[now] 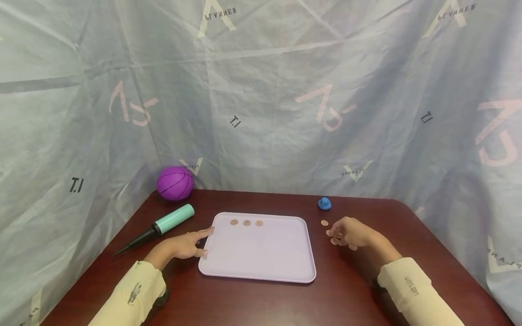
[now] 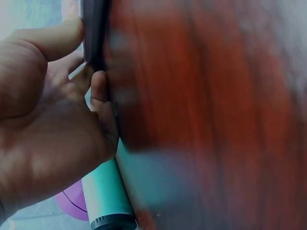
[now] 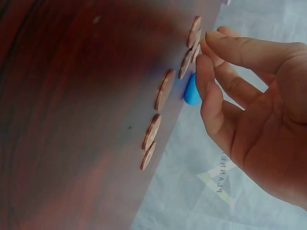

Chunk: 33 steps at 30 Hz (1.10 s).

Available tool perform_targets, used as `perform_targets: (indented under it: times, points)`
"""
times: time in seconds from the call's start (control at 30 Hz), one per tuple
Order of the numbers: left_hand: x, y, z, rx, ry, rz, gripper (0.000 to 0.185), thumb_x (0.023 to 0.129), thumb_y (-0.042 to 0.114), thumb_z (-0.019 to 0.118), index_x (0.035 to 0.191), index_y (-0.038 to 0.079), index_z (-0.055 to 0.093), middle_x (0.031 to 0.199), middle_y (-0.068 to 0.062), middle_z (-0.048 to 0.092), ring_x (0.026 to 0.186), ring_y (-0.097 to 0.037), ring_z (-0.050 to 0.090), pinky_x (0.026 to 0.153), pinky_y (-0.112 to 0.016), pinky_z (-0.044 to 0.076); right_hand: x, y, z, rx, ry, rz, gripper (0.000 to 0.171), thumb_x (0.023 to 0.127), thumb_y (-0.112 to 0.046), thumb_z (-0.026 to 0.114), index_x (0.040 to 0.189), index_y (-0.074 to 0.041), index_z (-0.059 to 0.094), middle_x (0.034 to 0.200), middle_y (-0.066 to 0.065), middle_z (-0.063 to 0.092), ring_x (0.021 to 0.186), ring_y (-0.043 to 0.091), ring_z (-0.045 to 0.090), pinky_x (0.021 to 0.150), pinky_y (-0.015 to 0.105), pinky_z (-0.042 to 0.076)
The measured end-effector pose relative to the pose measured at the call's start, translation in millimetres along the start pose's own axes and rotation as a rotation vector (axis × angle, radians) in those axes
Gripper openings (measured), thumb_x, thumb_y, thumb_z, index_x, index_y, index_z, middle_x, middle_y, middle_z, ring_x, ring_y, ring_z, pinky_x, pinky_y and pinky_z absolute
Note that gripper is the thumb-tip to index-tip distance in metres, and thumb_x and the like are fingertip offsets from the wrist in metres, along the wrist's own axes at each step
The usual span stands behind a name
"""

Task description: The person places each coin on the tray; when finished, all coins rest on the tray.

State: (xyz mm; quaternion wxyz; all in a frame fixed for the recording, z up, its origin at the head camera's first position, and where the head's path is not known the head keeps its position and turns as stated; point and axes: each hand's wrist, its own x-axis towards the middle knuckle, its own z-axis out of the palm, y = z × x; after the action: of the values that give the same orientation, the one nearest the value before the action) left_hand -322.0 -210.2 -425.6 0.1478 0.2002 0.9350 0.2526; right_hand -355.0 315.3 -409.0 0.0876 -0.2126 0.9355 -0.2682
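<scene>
My left hand (image 1: 185, 245) is at the left edge of a white tray (image 1: 261, 253), thumb and forefinger spread apart with their tips on its rim. In the left wrist view the thumb lies along the tray's side, other fingers bent beneath. Three copper-coloured coins (image 1: 246, 222) lie in a row near the tray's far edge. Right of the tray, my right hand (image 1: 350, 232) bends its fingers down over several loose coins (image 1: 324, 222) on the table. The right wrist view shows its thumb and fingertips close to the farther coins (image 3: 184, 64), nothing visible between them.
A small blue rubber duck (image 1: 324, 203) sits beyond the loose coins. At the left lies a green and black hand pump (image 1: 173, 219), with a purple basketball (image 1: 175, 183) behind it. Printed grey cloth (image 1: 261, 149) hangs along the back and sides of the brown table (image 1: 261, 303).
</scene>
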Motion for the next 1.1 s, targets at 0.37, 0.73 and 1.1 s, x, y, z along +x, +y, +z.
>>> perform_targets:
  times: [0.37, 0.73, 1.1]
  points:
    - [2.8, 6.3, -3.4, -0.007, -0.008, -0.013, 0.078, 0.090, 0.020, 0.072, 0.156, 0.011, 0.032, 0.157, -0.021, 0.033, 0.143, -0.044, 0.029, 0.113, -0.062, 0.024, 2.4, 0.2, -3.1, -0.055, 0.017, 0.079, 0.024, 0.078, 0.014, 0.071, 0.093, -0.004, 0.075, 0.085, 0.002, 0.068, 0.082, 0.020, 0.060, 0.070, 0.032, 0.053]
    - [3.3, 1.5, -1.1, 0.000, -0.011, -0.039, 0.079, 0.090, 0.021, 0.072, 0.156, 0.012, 0.031, 0.157, -0.022, 0.033, 0.143, -0.046, 0.028, 0.113, -0.063, 0.023, 2.8, -0.2, -0.5, -0.114, 0.010, 0.032, 0.010, 0.078, -0.002, 0.082, 0.082, -0.008, 0.074, 0.076, -0.001, 0.066, 0.073, 0.015, 0.057, 0.067, 0.032, 0.051]
    - [2.0, 2.9, -1.5, 0.007, -0.006, -0.025, 0.078, 0.090, 0.020, 0.072, 0.156, 0.011, 0.032, 0.156, -0.022, 0.033, 0.142, -0.047, 0.028, 0.113, -0.064, 0.022, 0.2, -5.0, 5.2, -0.108, 0.037, 0.113, 0.013, 0.077, -0.010, 0.084, 0.080, -0.009, 0.072, 0.072, -0.001, 0.063, 0.061, 0.014, 0.055, 0.053, 0.029, 0.047]
